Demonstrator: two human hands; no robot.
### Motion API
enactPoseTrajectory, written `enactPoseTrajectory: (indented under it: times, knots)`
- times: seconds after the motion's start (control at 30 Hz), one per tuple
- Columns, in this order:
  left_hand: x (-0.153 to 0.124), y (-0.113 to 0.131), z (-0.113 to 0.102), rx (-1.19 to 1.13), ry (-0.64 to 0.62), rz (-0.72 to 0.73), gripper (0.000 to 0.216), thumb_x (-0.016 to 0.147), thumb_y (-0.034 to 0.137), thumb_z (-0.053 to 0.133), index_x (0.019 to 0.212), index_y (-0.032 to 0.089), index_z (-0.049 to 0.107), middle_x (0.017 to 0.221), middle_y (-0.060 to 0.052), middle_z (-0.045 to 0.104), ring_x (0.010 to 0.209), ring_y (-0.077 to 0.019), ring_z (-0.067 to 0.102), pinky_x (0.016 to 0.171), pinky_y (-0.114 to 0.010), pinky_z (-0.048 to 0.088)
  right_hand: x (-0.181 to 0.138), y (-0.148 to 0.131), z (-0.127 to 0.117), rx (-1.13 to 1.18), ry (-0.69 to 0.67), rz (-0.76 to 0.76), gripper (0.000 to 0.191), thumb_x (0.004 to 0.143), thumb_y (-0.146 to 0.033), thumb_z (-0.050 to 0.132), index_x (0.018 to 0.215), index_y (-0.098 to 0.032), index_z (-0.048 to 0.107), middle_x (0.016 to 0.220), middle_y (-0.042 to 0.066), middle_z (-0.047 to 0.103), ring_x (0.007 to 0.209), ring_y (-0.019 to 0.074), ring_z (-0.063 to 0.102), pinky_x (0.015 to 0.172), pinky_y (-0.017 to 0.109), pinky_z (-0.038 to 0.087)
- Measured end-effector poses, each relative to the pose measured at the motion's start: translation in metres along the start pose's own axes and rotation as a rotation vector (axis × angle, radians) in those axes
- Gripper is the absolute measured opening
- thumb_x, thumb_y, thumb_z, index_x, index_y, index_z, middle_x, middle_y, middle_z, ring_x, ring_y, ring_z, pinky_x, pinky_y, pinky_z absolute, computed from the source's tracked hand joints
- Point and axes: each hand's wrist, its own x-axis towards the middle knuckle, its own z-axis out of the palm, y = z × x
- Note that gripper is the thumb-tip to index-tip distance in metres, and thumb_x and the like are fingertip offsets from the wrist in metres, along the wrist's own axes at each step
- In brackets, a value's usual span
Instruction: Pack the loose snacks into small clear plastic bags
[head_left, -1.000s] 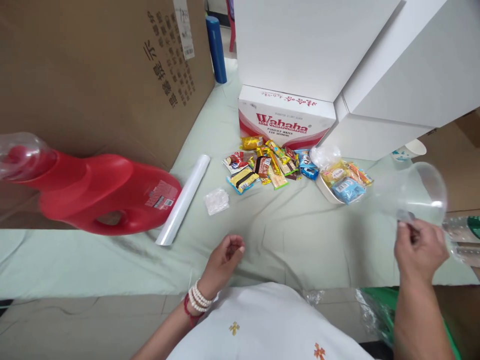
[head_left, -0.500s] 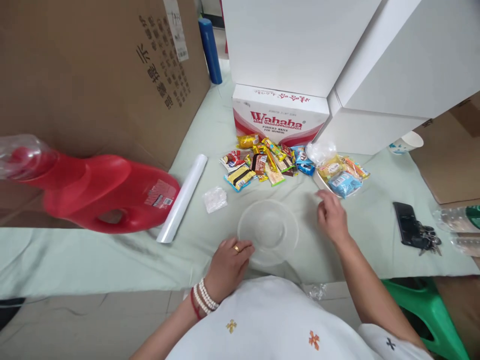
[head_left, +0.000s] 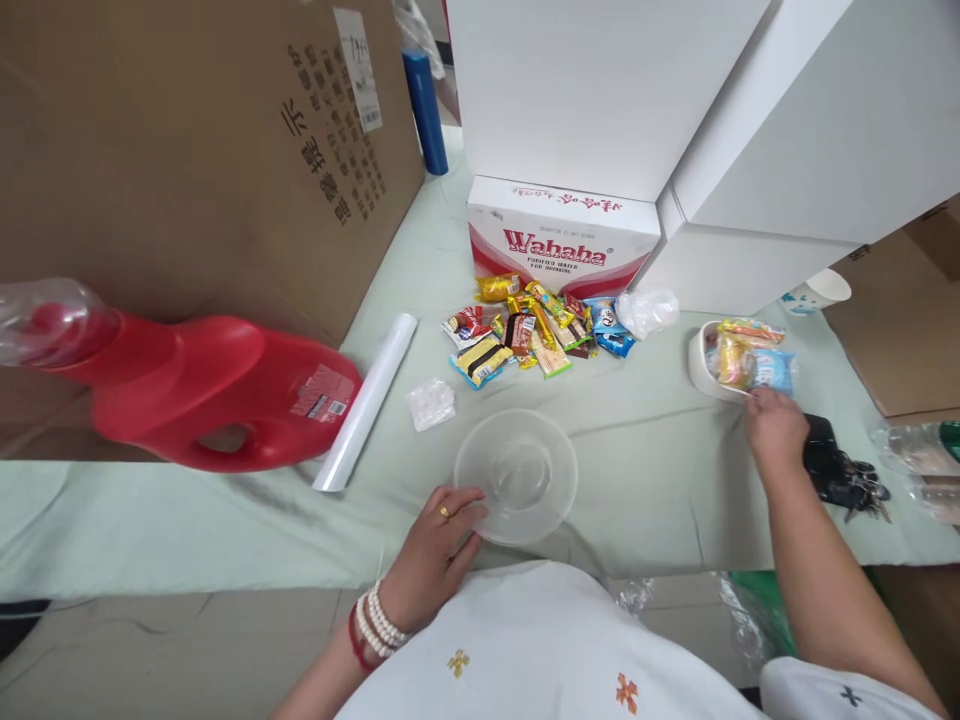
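My left hand [head_left: 444, 540], with a ring and bead bracelets, holds the near-left rim of a round, translucent plastic bowl [head_left: 525, 515] on the table. Nothing lies inside the bowl. Farther right, my right hand [head_left: 780, 435] is closed on the near edge of a small white container [head_left: 703, 372]. Wrapped snacks [head_left: 772, 372] in blue, yellow and orange packaging fill it and stick up past its rim. Its thumb and some fingertips are hidden from view. A heap of wrapped snacks [head_left: 517, 335] lies beyond the bowl, beside a crumpled clear plastic bag [head_left: 646, 313].
A Wahaha carton [head_left: 562, 245] and white boxes stand at the back. On the left are a red jug [head_left: 225, 390], a white roll [head_left: 367, 405] and a tall cardboard box [head_left: 187, 150]. A phone [head_left: 821, 450] with keys [head_left: 862, 485] lies close to my right hand; a paper cup [head_left: 821, 290] stands behind.
My right hand has moved right and taken hold of the white container, which has shifted right, away from the snack heap. My left hand and the bowl have slid slightly left.
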Motion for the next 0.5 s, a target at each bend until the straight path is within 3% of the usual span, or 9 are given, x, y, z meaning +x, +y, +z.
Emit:
enactPoseTrajectory:
  times: [0.1, 0.2, 0.3, 0.37, 0.4, 0.5]
  knots:
    - [0.003, 0.001, 0.0, -0.005, 0.008, -0.001, 0.015, 0.093, 0.017, 0.058, 0.103, 0.021, 0.068, 0.118, -0.01, 0.069, 0.104, -0.0232, 0.061, 0.089, -0.038, 0.055, 0.028, 0.036, 0.002, 0.065, 0.038, 0.016, 0.021, 0.092, -0.024, 0.051, 0.095, -0.017, 0.071, 0.087, 0.015, 0.066, 0.088, 0.0296, 0.057, 0.079, 0.04, 0.039]
    - [0.011, 0.005, 0.002, -0.019, 0.027, 0.02, 0.011, 0.094, 0.017, 0.059, 0.102, 0.021, 0.067, 0.117, -0.011, 0.069, 0.103, -0.0225, 0.06, 0.089, -0.037, 0.055, 0.057, 0.052, 0.001, 0.132, 0.039, 0.048, 0.021, 0.09, -0.023, 0.053, 0.093, -0.017, 0.073, 0.084, 0.016, 0.065, 0.086, 0.0305, 0.058, 0.076, 0.041, 0.039]
    - [0.026, 0.011, 0.009, -0.039, 0.032, 0.053, 0.011, 0.094, 0.017, 0.059, 0.102, 0.019, 0.066, 0.117, -0.011, 0.068, 0.102, -0.0224, 0.06, 0.088, -0.038, 0.055, 0.062, 0.037, -0.013, 0.144, 0.129, 0.135, 0.029, 0.089, -0.021, 0.053, 0.105, -0.011, 0.075, 0.096, 0.022, 0.068, 0.09, 0.0326, 0.062, 0.076, 0.043, 0.041]
    - [0.039, 0.015, 0.017, -0.056, 0.023, 0.064, 0.011, 0.094, 0.016, 0.059, 0.101, 0.018, 0.067, 0.115, -0.012, 0.068, 0.101, -0.0229, 0.06, 0.087, -0.038, 0.055, 0.037, 0.007, -0.033, 0.199, 0.21, 0.115, 0.035, 0.092, -0.023, 0.053, 0.117, -0.01, 0.073, 0.108, 0.022, 0.07, 0.094, 0.0321, 0.064, 0.08, 0.044, 0.045]
    - [0.047, 0.017, 0.022, -0.067, 0.017, 0.069, 0.011, 0.093, 0.016, 0.059, 0.101, 0.018, 0.067, 0.115, -0.012, 0.068, 0.101, -0.0232, 0.059, 0.088, -0.039, 0.055, 0.015, -0.014, -0.045, 0.302, 0.226, 0.01, 0.034, 0.093, -0.025, 0.055, 0.12, -0.013, 0.073, 0.107, 0.019, 0.072, 0.092, 0.0299, 0.066, 0.082, 0.042, 0.048]
    - [0.069, 0.024, 0.039, -0.111, -0.018, 0.081, 0.01, 0.093, 0.018, 0.061, 0.099, 0.017, 0.068, 0.113, -0.013, 0.069, 0.102, -0.0246, 0.06, 0.091, -0.042, 0.055, -0.073, -0.083, -0.078, 0.646, -0.028, -0.551, 0.036, 0.098, -0.038, 0.057, 0.129, -0.025, 0.069, 0.13, 0.011, 0.069, 0.087, 0.0213, 0.07, 0.077, 0.034, 0.056]
